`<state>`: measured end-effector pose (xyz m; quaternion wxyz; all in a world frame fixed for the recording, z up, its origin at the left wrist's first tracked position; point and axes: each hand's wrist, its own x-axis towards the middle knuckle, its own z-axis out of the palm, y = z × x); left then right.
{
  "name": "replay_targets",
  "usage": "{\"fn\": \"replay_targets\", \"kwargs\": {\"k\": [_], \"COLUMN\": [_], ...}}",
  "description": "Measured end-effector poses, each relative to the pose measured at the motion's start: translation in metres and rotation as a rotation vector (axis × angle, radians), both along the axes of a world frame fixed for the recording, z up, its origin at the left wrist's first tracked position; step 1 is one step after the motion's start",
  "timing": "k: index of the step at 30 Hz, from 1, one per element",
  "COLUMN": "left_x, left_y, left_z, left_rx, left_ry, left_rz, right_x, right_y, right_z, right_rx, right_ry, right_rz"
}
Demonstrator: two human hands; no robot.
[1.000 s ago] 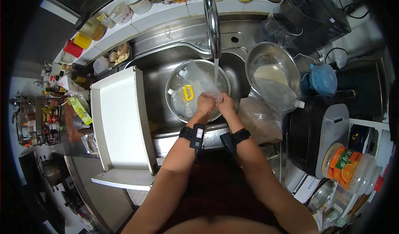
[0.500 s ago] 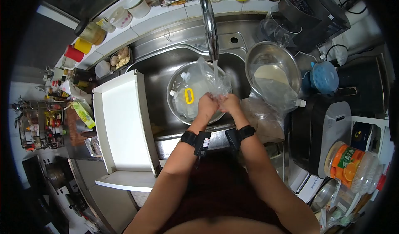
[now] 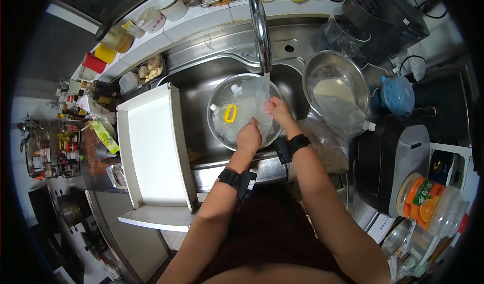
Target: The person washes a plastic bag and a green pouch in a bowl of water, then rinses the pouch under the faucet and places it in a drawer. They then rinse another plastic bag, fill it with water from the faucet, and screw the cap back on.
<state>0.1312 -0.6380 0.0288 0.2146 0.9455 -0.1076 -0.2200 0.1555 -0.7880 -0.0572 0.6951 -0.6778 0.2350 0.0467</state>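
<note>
Clear plastic makes up the bag (image 3: pixel 244 110), yellow handle (image 3: pixel 227 114) showing, which lies in the steel basin (image 3: pixel 209 121) mid-frame beneath the tap (image 3: pixel 260 34). Both bare forearms stretch up from the bottom edge. The right hand (image 3: pixel 279 109), higher, wrist bent inward, pinches the bag's right side; the left hand (image 3: pixel 249 137), lower, curls knuckles-up, its grip too hidden to tell.

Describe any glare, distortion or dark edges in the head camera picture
All in the head view: wide-angle distortion bows the tiled ledge; corners fall to black; highlights streak the faucet; the white tray looks bright, nearly featureless; the clear bag has outlines hard to trace inside the metal basin.
</note>
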Motion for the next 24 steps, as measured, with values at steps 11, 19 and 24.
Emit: {"fn": "replay_targets", "kwargs": {"k": [11, 19, 24], "left_x": [0.018, 0.009, 0.01], "left_y": [-0.002, -0.006, -0.009], "left_z": [-0.009, 0.008, 0.013], "left_rx": [-0.242, -0.122, -0.093], "left_ry": [-0.158, -0.137, -0.192], "left_rz": [0.215, 0.077, 0.05], "right_x": [-0.017, -0.011, -0.007], "right_y": [0.042, 0.012, 0.008], "right_z": [0.037, 0.036, 0.041], "right_rx": [-0.084, -0.396, -0.375], "right_ry": [0.231, -0.001, 0.166], "right_rz": [-0.156, -0.175, -0.141]}}
